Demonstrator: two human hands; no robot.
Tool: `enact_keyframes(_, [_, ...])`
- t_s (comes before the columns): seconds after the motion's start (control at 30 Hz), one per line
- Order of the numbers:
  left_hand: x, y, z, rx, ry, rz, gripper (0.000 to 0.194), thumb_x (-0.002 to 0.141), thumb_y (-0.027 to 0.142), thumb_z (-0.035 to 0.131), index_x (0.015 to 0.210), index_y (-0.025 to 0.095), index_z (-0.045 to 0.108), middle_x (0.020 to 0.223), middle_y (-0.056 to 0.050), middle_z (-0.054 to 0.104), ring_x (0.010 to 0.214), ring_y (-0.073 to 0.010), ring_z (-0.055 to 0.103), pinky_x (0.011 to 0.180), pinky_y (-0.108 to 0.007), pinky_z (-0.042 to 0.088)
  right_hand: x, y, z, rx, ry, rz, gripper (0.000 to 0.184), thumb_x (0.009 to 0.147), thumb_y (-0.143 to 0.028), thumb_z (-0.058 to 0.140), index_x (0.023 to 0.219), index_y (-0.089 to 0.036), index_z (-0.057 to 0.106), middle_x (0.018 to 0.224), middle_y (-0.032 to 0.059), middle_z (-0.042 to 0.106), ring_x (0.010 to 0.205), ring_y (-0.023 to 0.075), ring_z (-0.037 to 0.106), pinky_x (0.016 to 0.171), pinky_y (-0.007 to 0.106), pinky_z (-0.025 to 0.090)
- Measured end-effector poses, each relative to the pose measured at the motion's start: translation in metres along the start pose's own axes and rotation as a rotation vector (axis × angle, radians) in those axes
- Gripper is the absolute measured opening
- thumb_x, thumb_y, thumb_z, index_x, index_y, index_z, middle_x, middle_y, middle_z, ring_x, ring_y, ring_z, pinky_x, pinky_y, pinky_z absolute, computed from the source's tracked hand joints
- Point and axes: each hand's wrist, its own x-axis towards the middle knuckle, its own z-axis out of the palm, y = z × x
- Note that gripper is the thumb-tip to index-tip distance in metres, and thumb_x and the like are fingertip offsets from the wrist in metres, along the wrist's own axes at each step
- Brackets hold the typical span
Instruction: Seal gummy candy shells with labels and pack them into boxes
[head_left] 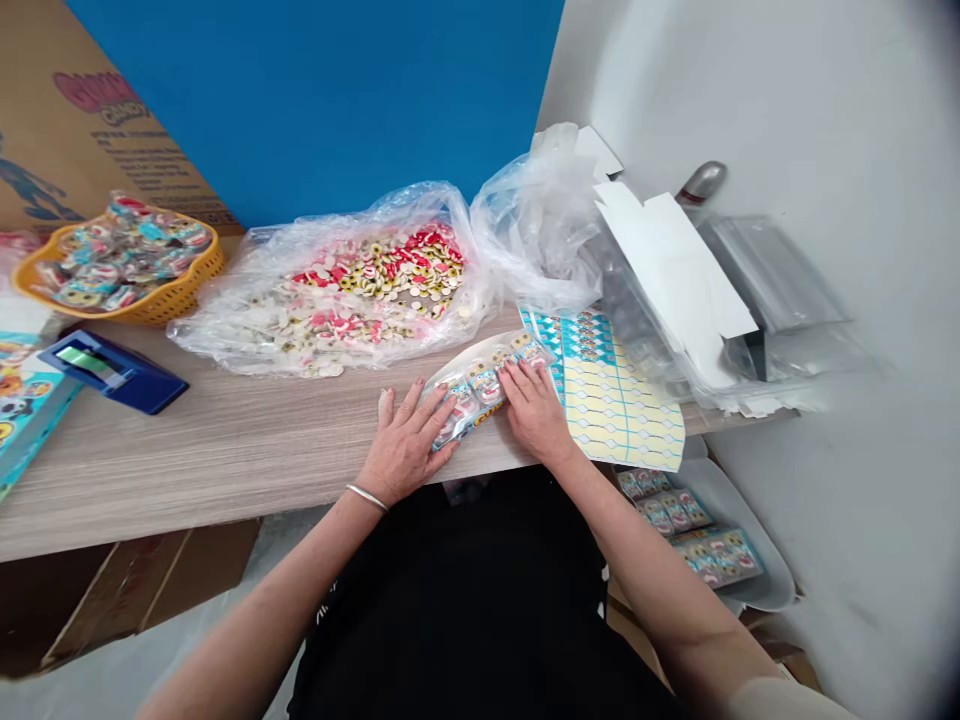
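Observation:
A strip of small candy packets (480,392) with a curved white backing lies on the wood-grain table (225,465), between my two hands. My right hand (534,412) presses down on the strip's far half, its fingers spread over the packets. My left hand (405,445), with a silver bangle at the wrist, holds the near end with its fingertips. Part of the strip is hidden under my fingers. A sheet of pale yellow and blue labels (611,395) lies just right of my right hand, partly under it.
A clear bag of loose round candies (360,290) and an orange basket of packets (120,262) stand at the back. A blue tape dispenser (112,372) sits at left. Clear plastic and white card (675,270) are piled at right. Below right, a white tray holds packet strips (697,530).

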Motion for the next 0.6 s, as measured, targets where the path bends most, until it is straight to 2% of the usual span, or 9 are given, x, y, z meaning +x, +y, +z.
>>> enact_keyframes(0.13, [0.000,-0.004,0.012,-0.060,0.133,0.027,0.055,0.096,0.040,0.055,0.148,0.023,0.047,0.150,-0.008,0.053,0.148,-0.0344,0.032,0.122,-0.062,0.016,-0.001,0.002,0.001,-0.019,0.010,-0.026,0.056,0.092,-0.007,0.040,0.147,-0.010,0.049,0.153,0.0153,0.048,0.149,0.0305,0.033,0.123,0.058,0.025])
enact_keyframes(0.2, [0.002,-0.005,0.016,-0.097,0.162,0.025,0.055,0.094,0.039,0.056,0.147,0.023,0.048,0.149,-0.008,0.054,0.147,-0.0341,0.034,0.122,-0.060,0.018,-0.003,0.005,-0.001,-0.027,-0.005,-0.042,0.060,0.090,-0.005,0.040,0.149,-0.010,0.046,0.154,0.0158,0.047,0.150,0.0301,0.032,0.122,0.058,0.027])
enact_keyframes(0.3, [0.003,-0.004,0.020,-0.141,0.171,0.008,0.055,0.093,0.036,0.056,0.146,0.022,0.050,0.149,-0.009,0.054,0.147,-0.0342,0.035,0.122,-0.058,0.023,-0.002,0.003,-0.013,-0.040,-0.008,-0.079,0.065,0.086,-0.002,0.038,0.151,-0.009,0.042,0.153,0.0177,0.047,0.149,0.0307,0.032,0.120,0.059,0.031])
enact_keyframes(0.37, [0.001,-0.002,0.021,-0.162,0.179,-0.003,0.054,0.092,0.037,0.055,0.144,0.022,0.052,0.149,-0.009,0.054,0.146,-0.0343,0.036,0.121,-0.057,0.026,0.010,-0.008,-0.027,-0.041,0.030,-0.104,0.064,0.087,-0.002,0.039,0.151,-0.009,0.041,0.150,0.0190,0.050,0.147,0.0323,0.036,0.118,0.060,0.033])
enact_keyframes(0.47, [-0.003,0.001,0.019,-0.171,0.156,-0.009,0.058,0.092,0.046,0.052,0.145,0.022,0.052,0.150,-0.008,0.053,0.145,-0.0349,0.037,0.120,-0.056,0.029,0.053,-0.052,-0.049,0.063,0.094,-0.183,0.061,0.090,-0.008,0.044,0.150,-0.016,0.044,0.142,0.0155,0.059,0.138,0.0305,0.048,0.116,0.056,0.038])
enact_keyframes(0.53, [-0.002,0.000,0.013,-0.136,0.098,-0.001,0.064,0.094,0.053,0.046,0.149,0.021,0.047,0.153,-0.009,0.049,0.146,-0.0336,0.035,0.122,-0.053,0.029,0.097,-0.100,-0.054,0.230,0.091,-0.258,0.055,0.091,-0.012,0.046,0.145,-0.020,0.051,0.134,0.0127,0.064,0.129,0.0273,0.058,0.112,0.048,0.045])
enact_keyframes(0.57, [-0.001,-0.001,0.008,-0.105,0.054,0.014,0.067,0.095,0.056,0.040,0.151,0.020,0.043,0.156,-0.009,0.045,0.149,-0.0313,0.031,0.123,-0.050,0.028,0.121,-0.130,-0.052,0.343,0.047,-0.290,0.051,0.091,-0.013,0.047,0.140,-0.022,0.056,0.131,0.0111,0.066,0.124,0.0257,0.061,0.109,0.044,0.049])
enact_keyframes(0.6, [0.000,-0.002,0.002,-0.065,-0.010,0.013,0.066,0.098,0.055,0.032,0.155,0.021,0.037,0.160,-0.007,0.039,0.151,-0.0257,0.027,0.124,-0.043,0.027,0.146,-0.162,-0.047,0.468,-0.019,-0.319,0.046,0.091,-0.015,0.047,0.135,-0.024,0.060,0.128,0.0094,0.068,0.120,0.0245,0.063,0.106,0.042,0.051])
